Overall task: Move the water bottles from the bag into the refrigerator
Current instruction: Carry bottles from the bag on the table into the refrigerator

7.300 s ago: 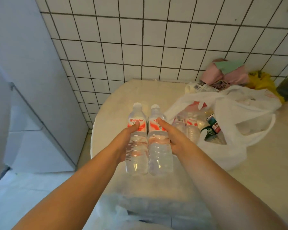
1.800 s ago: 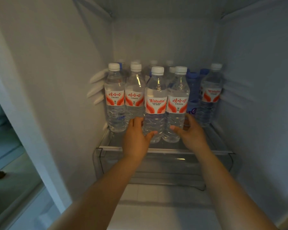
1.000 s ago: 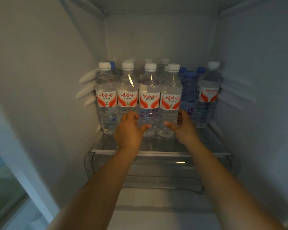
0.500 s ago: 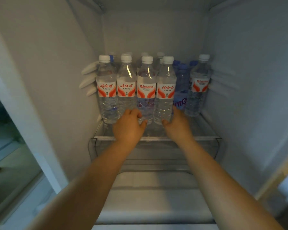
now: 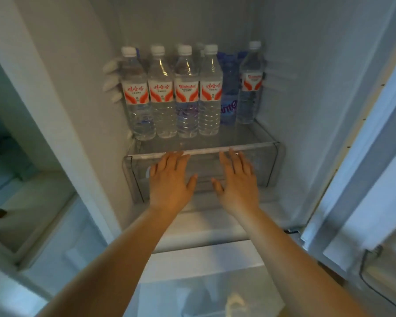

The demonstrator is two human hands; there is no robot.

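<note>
A: Both hands are flat and empty. The left hand [image 5: 170, 179] spreads its fingers, tips at the front edge of the glass refrigerator shelf [image 5: 249, 146].

B: Right hand [image 5: 237, 179] matches, released, palm down over the clear plastic drawer [image 5: 270, 165]. And the bottles?

A: The clear white-capped water bottles with red labels [image 5: 173, 94] stand upright on that shelf, beside a blue plastic bottle [image 5: 229, 88].

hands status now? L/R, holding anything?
Left hand: open, fingers straight, holding nothing, in front of the drawer.
Right hand: open, fingers straight, holding nothing.
</note>
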